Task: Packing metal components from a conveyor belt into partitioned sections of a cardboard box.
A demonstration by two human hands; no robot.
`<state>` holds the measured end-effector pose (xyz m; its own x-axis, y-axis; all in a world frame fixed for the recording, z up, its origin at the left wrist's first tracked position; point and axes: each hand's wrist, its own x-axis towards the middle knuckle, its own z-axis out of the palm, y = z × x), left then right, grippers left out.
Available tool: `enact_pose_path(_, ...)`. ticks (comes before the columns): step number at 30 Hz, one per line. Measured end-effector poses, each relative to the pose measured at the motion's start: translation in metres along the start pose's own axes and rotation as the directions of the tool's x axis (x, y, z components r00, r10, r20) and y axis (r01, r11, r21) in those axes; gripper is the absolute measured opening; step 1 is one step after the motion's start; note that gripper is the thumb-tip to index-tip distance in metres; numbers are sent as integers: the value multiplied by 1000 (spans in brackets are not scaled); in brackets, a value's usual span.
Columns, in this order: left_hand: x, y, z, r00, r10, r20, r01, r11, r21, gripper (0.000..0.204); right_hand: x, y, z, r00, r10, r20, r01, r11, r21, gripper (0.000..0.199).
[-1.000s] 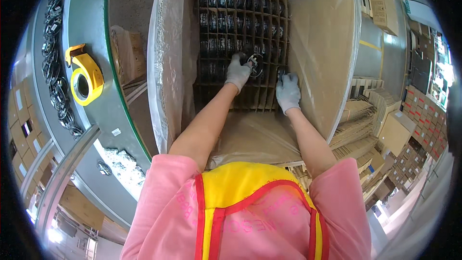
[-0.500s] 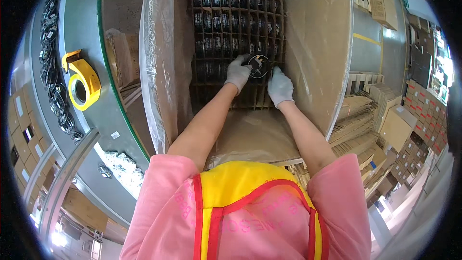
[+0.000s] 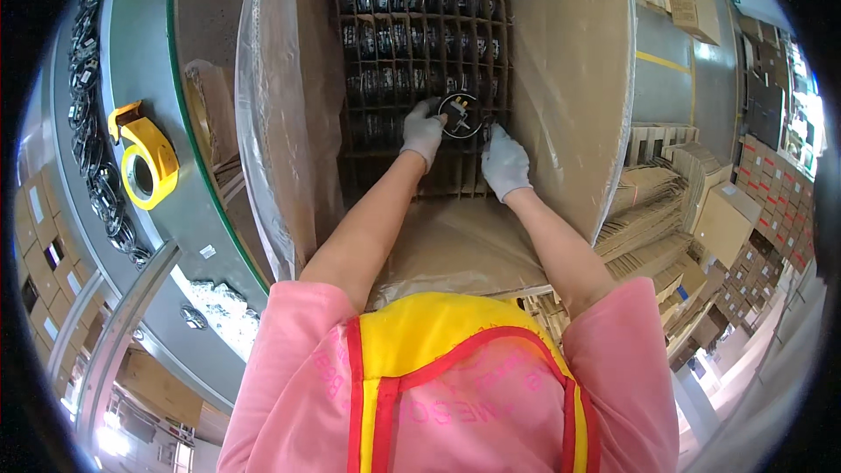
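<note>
A coiled black power cord (image 3: 461, 129) with a plug lies in the gap between my two gloved hands, over the cardboard divider grid (image 3: 455, 182) in a deep carton. My left hand (image 3: 422, 137) is closed on the left side of the coil, thumb next to the plug. At its lower right edge, the fingertips of my right hand (image 3: 505, 163) are pressed together on the coil; what lies under them is partly hidden. Several rows of dark coiled cords (image 3: 385, 39) stand in the grid's far cells.
The carton's tall walls (image 3: 574, 88) surround my forearms, with clear plastic film (image 3: 276, 114) over the left one. On the left, a conveyor belt (image 3: 149, 61) carries a yellow tape dispenser (image 3: 144, 158) and a line of cord coils (image 3: 85, 96). Flattened cardboard (image 3: 644, 201) is stacked at right.
The whole view has shifted slightly. The coil has tilted and turned a little between my hands, so its plug pins now show more clearly. Both hands stay at the coil.
</note>
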<state>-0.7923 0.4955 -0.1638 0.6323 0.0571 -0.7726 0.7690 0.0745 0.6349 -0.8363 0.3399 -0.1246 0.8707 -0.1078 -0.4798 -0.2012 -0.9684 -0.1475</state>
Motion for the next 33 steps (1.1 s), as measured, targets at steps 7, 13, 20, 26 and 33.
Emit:
enact_pose_path(7,10,-16,2,999,29,27,-27,999,-45,39,1,6,-15,968,249,18,-248,953,174,22)
enact_pose_path(13,6,-12,-1,1000,-16,23,16,1000,-21,42,5,14,-2,972,195,-130,-169,967,188,38)
enact_pose_path(20,-6,-16,3,975,31,220,-7,994,-109,37,25,1,-17,928,213,307,-368,381,848,34)
enact_pose_path(26,-13,-3,11,952,-79,296,211,869,-447,25,19,4,-10,895,310,322,-382,157,911,22)
enact_pose_path(33,-13,-15,11,933,-163,322,137,985,104,31,15,23,0,927,375,-24,-238,636,734,20)
